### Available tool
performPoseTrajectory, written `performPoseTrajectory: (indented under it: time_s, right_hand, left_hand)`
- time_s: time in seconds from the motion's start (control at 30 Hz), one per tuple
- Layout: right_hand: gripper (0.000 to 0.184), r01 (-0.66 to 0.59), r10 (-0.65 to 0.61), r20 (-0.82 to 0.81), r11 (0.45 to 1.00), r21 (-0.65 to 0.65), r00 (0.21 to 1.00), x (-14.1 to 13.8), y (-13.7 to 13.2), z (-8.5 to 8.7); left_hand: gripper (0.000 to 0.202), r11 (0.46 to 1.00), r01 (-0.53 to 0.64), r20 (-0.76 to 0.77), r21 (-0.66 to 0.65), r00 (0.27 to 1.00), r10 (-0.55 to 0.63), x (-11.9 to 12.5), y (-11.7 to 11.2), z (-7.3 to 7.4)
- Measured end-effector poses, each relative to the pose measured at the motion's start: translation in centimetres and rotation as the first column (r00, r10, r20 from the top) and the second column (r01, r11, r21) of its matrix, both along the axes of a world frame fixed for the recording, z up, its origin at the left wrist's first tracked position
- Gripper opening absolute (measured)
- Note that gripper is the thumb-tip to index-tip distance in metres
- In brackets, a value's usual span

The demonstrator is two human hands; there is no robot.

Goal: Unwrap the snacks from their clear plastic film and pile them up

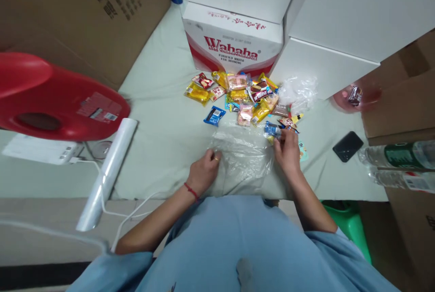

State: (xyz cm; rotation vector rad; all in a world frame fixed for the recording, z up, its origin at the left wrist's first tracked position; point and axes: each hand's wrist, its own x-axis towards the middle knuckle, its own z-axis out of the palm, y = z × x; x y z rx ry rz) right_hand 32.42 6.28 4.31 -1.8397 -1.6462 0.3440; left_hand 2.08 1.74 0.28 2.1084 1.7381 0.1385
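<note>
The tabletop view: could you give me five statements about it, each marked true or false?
1. The left hand touches the clear plastic. True.
2. The phone lies left of the snack pile. False: the black phone lies to the right of the snack pile.
3. The right hand touches a blue packet. True.
4. The bracelet is on the right wrist. False: the red bracelet is on the left wrist.
5. The Wahaha box stands behind the snack pile. True.

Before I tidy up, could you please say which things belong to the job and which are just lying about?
Seemingly in use: clear plastic; blue packet at right hand; wrapped snacks.
Seemingly lying about: phone; bottles; red jug; Wahaha carton.
</note>
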Motion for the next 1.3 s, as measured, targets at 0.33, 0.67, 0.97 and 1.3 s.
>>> performPoseTrajectory:
  time_s: [0.33,0.67,0.97,1.3]
  right_hand:
    - [0.036,-0.743,0.785,0.237,0.619,-0.255,0.573,-7.7,-4.6,-0.4]
    - [0.026,-0.797,0.878,0.185,0.478,-0.369,0.441,-10.6,-5.7,-2.6]
    - [0.045,-0.698,0.737,0.386,0.665,-0.264,0.556,-6.5,7.0,2.6]
    - [0.028,-0.684,0.772,0.538,0.595,-0.423,0.339,-5.7,16.1,3.9]
  left_hand:
    - [0.066,0.97,0.05,-0.086,-0.236,0.994,-0.073,-1.4,-3.6,3.4]
    - [0.044,0.969,0.116,0.013,0.219,0.992,-0.122,0.5,-1.4,5.0]
    - [0.054,0.974,0.115,-0.027,0.193,0.993,-0.111,-0.1,-0.9,-1.9]
    - [0.055,0.967,0.111,0.044,0.23,0.991,-0.124,-0.4,-1.1,-1.5]
